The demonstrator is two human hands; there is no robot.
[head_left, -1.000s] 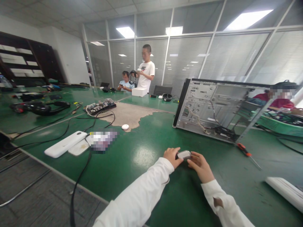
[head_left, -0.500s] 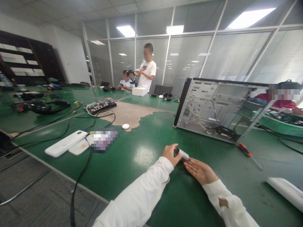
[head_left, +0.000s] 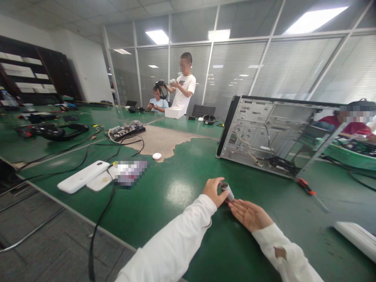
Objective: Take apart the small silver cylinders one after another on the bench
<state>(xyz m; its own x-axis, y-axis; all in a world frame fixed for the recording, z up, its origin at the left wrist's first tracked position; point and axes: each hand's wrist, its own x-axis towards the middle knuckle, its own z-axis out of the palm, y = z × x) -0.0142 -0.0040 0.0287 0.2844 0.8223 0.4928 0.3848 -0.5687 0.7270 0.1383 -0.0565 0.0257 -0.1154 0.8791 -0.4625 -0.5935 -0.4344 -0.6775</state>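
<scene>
My left hand (head_left: 214, 191) is closed around a small whitish cylinder (head_left: 228, 192), with a dark hollow or dark end facing up and left. The cylinder tilts, its lower end close to the fingertips of my right hand (head_left: 251, 214). That right hand lies palm up, its fingers stretched out flat just under the cylinder's lower end; I cannot tell whether they touch. What the dark end contains is too small to make out. Both hands are low over the green table (head_left: 176, 211).
An opened computer case (head_left: 273, 137) stands beyond my hands, with an orange-black screwdriver (head_left: 307, 187) beside it. Right lies a white bar-shaped object (head_left: 355, 237). Left are a white elongated device (head_left: 84, 177), cables and a small white disc (head_left: 157, 156). A green basket (head_left: 346, 154) sits far right; people are beyond.
The cylinder has turned more upright, its dark end now facing further up. My right palm has opened upward with its fingers beneath the lower end. My left hand keeps its grip.
</scene>
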